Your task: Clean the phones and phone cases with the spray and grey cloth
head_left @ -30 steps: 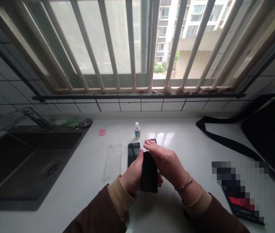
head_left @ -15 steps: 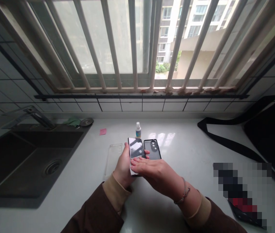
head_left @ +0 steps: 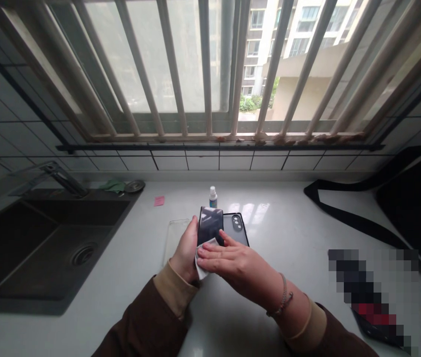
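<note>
My left hand (head_left: 185, 250) is wrapped round a dark smartphone (head_left: 210, 223), its glossy screen facing up and reflecting the window. Under the outstretched fingers of my right hand (head_left: 229, 258), a crumpled white cloth (head_left: 203, 271) is pressed against the phone's lower end. Whether the cloth is paper or fabric I cannot tell. Just right of the phone, a black-rimmed phone case (head_left: 237, 233) with a camera cutout lies on the counter, partly hidden. A clear phone case (head_left: 173, 233) lies left of my left hand. Behind the phone stands a small white-capped bottle (head_left: 213, 198).
A dark sink (head_left: 101, 282) with a faucet (head_left: 65, 179) occupies the left side. A pink paper slip (head_left: 159, 201) lies on the white counter (head_left: 288, 277). At right are a black strap (head_left: 359, 218) and a blurred-out dark object. Window bars (head_left: 206, 69) rise behind.
My right hand and the cloth have slid slightly down toward the phone's near end and left edge, with the thumb now lifted at the phone's right edge. More screen shows.
</note>
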